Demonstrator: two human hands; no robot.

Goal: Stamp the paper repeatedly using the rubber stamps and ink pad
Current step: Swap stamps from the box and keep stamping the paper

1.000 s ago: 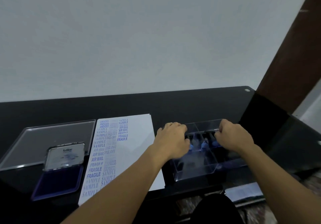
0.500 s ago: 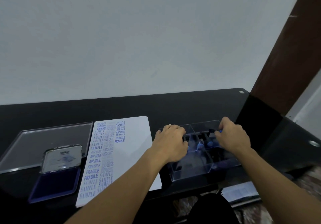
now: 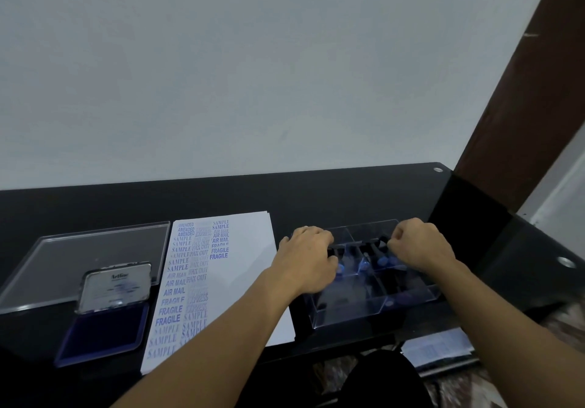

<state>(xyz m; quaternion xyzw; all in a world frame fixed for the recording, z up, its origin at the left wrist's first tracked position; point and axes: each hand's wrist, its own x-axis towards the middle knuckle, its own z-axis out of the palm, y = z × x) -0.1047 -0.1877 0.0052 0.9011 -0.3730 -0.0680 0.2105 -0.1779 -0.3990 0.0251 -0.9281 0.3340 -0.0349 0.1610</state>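
Observation:
A white paper (image 3: 250, 281) lies on the black desk, its left part filled with blue stamped words. To its left sits the open ink pad (image 3: 104, 335), its lid (image 3: 115, 285) raised. Right of the paper stands a clear compartment box (image 3: 408, 297) with several black and blue rubber stamps (image 3: 364, 265) in its far row. My left hand (image 3: 308, 259) reaches into the box's left end, fingers curled around a stamp there. My right hand (image 3: 418, 246) is over the far right part, its curled fingers pinching the black end of another stamp (image 3: 378, 244).
A clear flat plastic lid (image 3: 95, 249) lies at the far left behind the ink pad. A dark brown post (image 3: 522, 107) rises at the right, and the desk's front edge (image 3: 348, 344) runs just below the box. Papers (image 3: 437, 349) lie below the desk at right.
Both hands stay at the stamp box. My right hand's fingers have drawn in onto a black stamp end, while my left hand has hardly shifted.

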